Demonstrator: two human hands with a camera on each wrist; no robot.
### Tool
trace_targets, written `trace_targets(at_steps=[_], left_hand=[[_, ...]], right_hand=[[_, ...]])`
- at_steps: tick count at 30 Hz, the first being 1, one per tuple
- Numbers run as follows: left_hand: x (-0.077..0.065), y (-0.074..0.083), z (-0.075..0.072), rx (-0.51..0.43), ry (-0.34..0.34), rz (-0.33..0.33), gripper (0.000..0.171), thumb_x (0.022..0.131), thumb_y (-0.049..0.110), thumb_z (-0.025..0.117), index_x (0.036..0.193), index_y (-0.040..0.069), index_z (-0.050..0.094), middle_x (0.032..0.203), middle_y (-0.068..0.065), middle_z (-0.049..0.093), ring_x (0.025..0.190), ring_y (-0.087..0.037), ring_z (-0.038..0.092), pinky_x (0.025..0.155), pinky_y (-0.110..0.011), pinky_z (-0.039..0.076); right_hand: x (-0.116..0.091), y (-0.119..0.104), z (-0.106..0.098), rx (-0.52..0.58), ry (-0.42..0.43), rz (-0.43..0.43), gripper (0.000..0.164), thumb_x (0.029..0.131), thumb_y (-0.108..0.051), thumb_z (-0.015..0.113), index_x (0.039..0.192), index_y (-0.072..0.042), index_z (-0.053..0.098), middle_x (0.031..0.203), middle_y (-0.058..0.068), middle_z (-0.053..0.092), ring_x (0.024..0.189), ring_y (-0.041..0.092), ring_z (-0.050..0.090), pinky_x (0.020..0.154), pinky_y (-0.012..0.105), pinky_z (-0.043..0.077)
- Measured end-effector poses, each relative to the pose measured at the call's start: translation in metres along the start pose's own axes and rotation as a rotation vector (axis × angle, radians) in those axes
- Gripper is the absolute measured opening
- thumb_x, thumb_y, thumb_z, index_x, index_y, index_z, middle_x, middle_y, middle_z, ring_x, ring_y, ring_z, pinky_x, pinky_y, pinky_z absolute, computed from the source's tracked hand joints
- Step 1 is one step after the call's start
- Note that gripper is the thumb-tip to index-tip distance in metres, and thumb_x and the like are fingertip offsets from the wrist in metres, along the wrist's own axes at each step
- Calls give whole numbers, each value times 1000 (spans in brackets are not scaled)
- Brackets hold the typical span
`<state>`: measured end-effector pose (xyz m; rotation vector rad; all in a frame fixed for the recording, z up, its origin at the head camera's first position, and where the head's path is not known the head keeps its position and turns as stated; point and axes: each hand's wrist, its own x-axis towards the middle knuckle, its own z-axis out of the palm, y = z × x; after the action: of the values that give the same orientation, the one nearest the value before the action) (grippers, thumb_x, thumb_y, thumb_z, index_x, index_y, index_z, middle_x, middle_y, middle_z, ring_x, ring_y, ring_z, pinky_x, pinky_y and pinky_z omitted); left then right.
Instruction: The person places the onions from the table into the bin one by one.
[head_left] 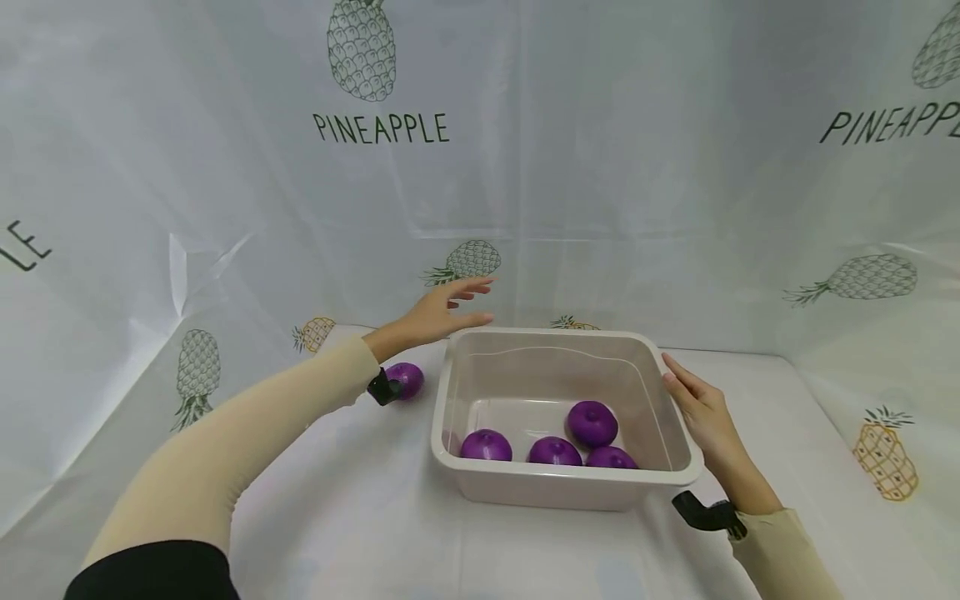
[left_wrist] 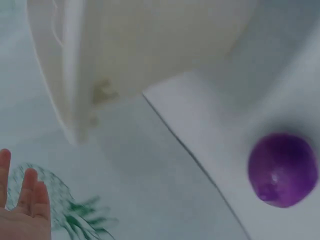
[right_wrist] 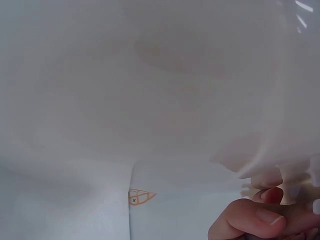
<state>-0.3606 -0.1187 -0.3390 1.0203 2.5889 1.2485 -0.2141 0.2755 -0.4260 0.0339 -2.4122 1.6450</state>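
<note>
A beige plastic bin (head_left: 540, 492) stands in the middle of the head view, with several round purple onions (head_left: 592, 423) inside. My left hand (head_left: 438, 312) is at the bin's back left corner, fingers stretched out and holding nothing. In the left wrist view, the fingers (left_wrist: 34, 200) of that hand appear apart from the bin. Another purple onion (head_left: 405, 380) lies outside on the table, beneath my left wrist; the left wrist view shows this onion (left_wrist: 283, 170) closely. My right hand (head_left: 701, 408) grips the bin's right rim, its thumb (right_wrist: 250, 220) bent in the right wrist view.
A white cloth (head_left: 360, 517) covers the table. Behind it hangs a pale sheet (head_left: 600, 192) printed with pineapples and lettering. The table's back edge runs behind the bin.
</note>
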Motion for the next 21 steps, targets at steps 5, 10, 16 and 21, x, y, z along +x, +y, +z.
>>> trace_targets(at_steps=[5,10,16,21], left_hand=[[-15,-29,-14,-1,66,-48,70,95,38,69,155,21,38,150,-1,47,138,-31,40,111,-49,34],[-30,-51,-22,-10,120,-101,70,96,35,69,155,18,37,153,-4,43,140,-32,37,113,-52,31],[-49,-83,-22,-18,160,-161,72,96,37,68,156,16,34,156,-9,39,141,-37,34,114,-58,27],[-63,-109,-15,-26,198,-248,73,94,44,69,156,21,36,157,-7,37,141,-39,32,115,-58,26]], right_hand=[[0,0,-1,-4,4,3,55,107,-30,46,153,-1,34,147,29,39,99,-14,52,76,11,50],[0,1,-1,8,3,0,55,107,-30,46,153,-1,34,147,29,39,100,-13,53,77,11,51],[-1,0,-1,-7,-3,1,56,107,-32,45,153,-3,33,148,28,39,101,-12,53,76,12,51],[-1,0,-1,-17,-6,6,56,107,-33,45,154,-4,33,148,27,40,101,-12,53,76,12,51]])
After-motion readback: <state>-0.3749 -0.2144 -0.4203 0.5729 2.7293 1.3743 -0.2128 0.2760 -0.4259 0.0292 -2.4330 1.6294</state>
